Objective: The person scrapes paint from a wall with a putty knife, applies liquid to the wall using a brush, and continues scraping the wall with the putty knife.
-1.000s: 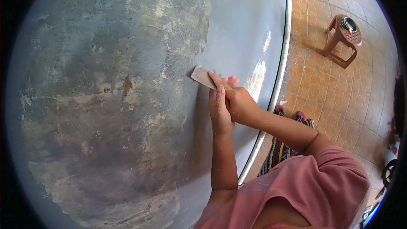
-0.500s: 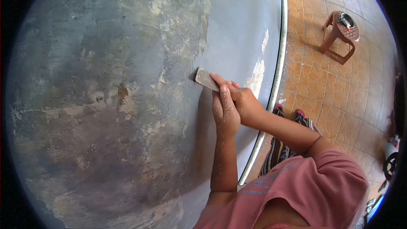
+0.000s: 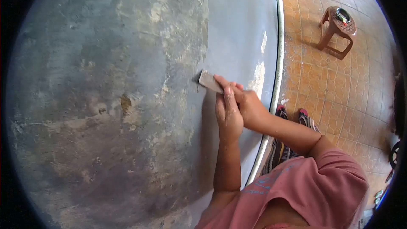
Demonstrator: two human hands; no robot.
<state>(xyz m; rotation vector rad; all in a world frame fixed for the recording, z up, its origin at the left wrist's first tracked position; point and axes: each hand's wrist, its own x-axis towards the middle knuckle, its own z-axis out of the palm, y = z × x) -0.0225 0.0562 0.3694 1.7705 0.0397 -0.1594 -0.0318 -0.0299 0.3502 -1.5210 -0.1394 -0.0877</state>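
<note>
A flat metal scraper [image 3: 210, 81] has its blade edge against the grey wall [image 3: 237, 29], beside the border between rough, patchy plaster and smoother paint. My right hand [image 3: 250, 105] is closed round its handle, one finger stretched along the blade. From below, my left hand [image 3: 229, 116] presses against the scraper and the right hand, its thumb near the blade's base. The fingers hide the handle. Dust specks cover both hands and forearms.
A pale pipe or trim [image 3: 280, 38] runs along the wall's edge. Beyond it lie orange floor tiles [image 3: 313, 76] with white debris. A brown stool [image 3: 335, 29] holds a dark round item. Feet in pink-trimmed footwear [image 3: 303, 114] stand below.
The camera view has shifted slightly. Both hands and the scraper have moved a little up along the wall, their grip unchanged.
</note>
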